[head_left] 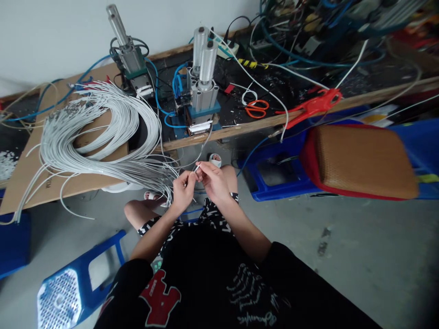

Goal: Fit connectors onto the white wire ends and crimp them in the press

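Pinched at close quarters

Held a thin white strand (197,168) at the fingertips of the right hand (213,182), slanting toward the left hand (184,188), curled just beside. Could not tell the left's exact hold. Had the cable bundle (113,167) leftward, nearer the left hand, with long axis pointing toward it.

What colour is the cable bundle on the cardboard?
The cable bundle is white to pale grey, seen in the head view.
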Motion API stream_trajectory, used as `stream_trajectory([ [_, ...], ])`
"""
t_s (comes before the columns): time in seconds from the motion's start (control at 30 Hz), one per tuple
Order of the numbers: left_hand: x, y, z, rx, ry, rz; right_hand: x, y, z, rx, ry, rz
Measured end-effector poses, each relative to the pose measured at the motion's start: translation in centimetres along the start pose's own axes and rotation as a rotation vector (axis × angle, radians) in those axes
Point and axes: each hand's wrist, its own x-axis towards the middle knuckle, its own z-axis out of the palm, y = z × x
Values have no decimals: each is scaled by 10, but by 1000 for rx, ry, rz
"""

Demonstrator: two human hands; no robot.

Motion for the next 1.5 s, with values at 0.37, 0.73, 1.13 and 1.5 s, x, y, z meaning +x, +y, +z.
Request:
stream_trajectory([
  [0.37,-10,-3,10,72,78,3,-11,18,22,-48,313,-280],
  [0.73,-7,3,5,25,111,20,-6,14,19,-106,126,-227],
  [1.13,-4,5,6,3,101,-8,-7,5,8,-227,7,-167],
  [1.5,-5,4,7,33,87,-5,4,-5,4,-196,44,-232],
])
